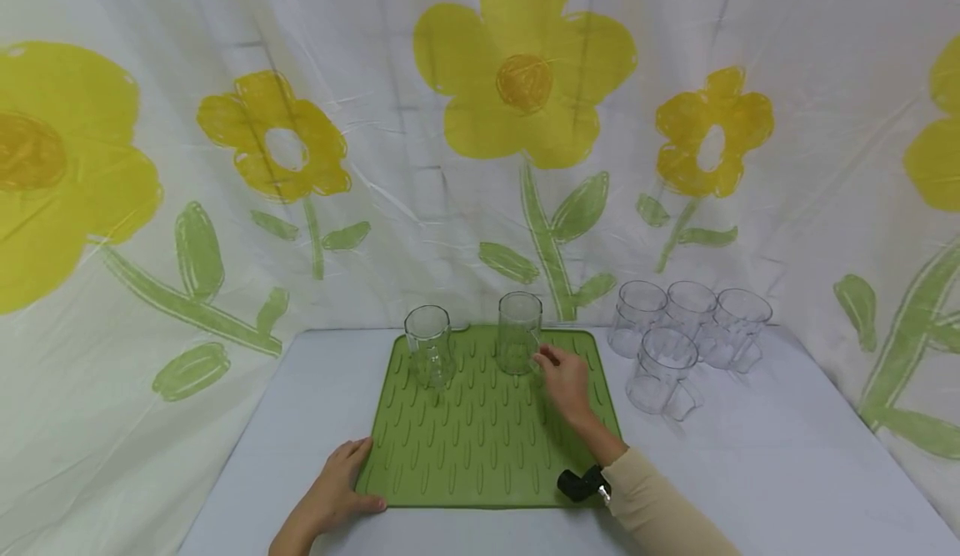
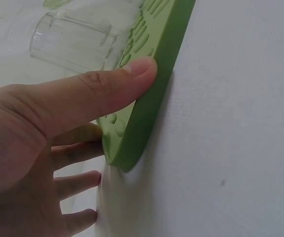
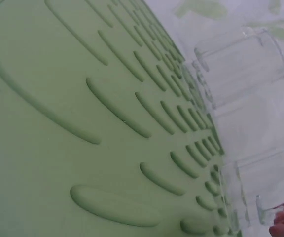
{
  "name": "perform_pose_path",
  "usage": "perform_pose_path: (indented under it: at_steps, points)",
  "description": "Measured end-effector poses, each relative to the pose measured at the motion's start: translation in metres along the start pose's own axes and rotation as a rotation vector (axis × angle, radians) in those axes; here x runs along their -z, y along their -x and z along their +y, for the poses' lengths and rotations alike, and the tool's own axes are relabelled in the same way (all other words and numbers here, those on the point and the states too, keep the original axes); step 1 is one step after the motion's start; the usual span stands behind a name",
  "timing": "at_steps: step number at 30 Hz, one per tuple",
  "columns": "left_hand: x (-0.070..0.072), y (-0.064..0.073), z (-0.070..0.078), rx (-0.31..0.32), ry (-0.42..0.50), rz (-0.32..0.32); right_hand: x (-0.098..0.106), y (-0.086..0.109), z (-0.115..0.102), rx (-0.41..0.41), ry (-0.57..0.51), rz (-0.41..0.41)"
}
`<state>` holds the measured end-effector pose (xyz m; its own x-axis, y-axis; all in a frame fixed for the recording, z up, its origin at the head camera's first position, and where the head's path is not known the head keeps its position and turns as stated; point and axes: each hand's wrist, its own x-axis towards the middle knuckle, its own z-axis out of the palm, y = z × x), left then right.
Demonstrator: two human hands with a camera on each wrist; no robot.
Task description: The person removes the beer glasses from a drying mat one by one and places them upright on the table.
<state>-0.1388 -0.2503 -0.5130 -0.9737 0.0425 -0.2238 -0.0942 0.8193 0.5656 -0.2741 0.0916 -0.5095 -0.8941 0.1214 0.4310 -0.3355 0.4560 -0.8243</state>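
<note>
i see bare green mat (image 1: 465,439) nearside of the right hand (image 1: 567,381), out to its near edge, thumbed by the left hand (image 1: 335,488), fingers spread. white table (image 1: 757,464) around; flowered curtain (image 1: 390,264) beyond. right fingers pinch the glass mug (image 1: 517,335) just left: upright, axis vertical, handle towards them.

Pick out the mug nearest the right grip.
The right glass mug on the green mat: the right grip is at its handle. The mat's left mug and four off-mat mugs stand farther off.
</note>
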Motion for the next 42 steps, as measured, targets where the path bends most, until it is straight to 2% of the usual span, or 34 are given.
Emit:
perform_pose_path:
  at_steps: [7, 19, 28, 36, 42]
  points:
    - [0.000, 0.001, 0.000, -0.007, 0.007, 0.002, -0.001, -0.002, -0.002, 0.072, 0.102, 0.046]
    - [0.001, 0.001, 0.000, -0.011, -0.011, 0.004, 0.003, -0.003, -0.001, 0.099, 0.105, 0.042]
    - [0.001, 0.001, 0.000, -0.027, -0.015, 0.008, 0.009, -0.001, -0.001, 0.069, 0.050, 0.029]
    - [0.002, 0.002, 0.001, -0.037, -0.001, 0.013, 0.018, 0.001, -0.005, 0.020, 0.046, 0.000]
    - [0.001, 0.001, 0.000, -0.014, 0.007, 0.001, 0.023, 0.001, -0.003, 0.054, 0.063, 0.001]
